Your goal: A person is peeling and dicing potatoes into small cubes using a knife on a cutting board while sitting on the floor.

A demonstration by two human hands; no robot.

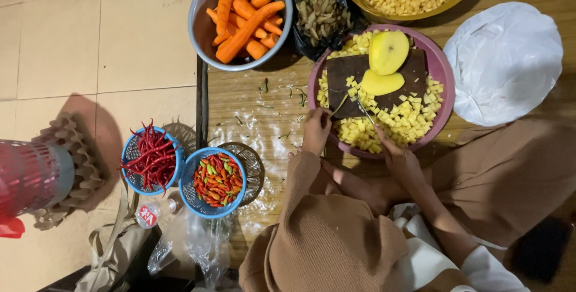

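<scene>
Left hand (316,131), fingers curled together, rests at the near rim of the pink basin (441,64); what it grips cannot be told. Right hand (397,159) is closed on a knife (365,112), its blade reaching over the dark cutting board (348,76) that lies across the basin. Two peeled yellow potato halves (387,52) sit on the board, diced potato (402,121) around it. Beyond stand a bowl of carrots (243,19), a black bag of peelings (321,13) and two blue baskets of chillies (217,180).
</scene>
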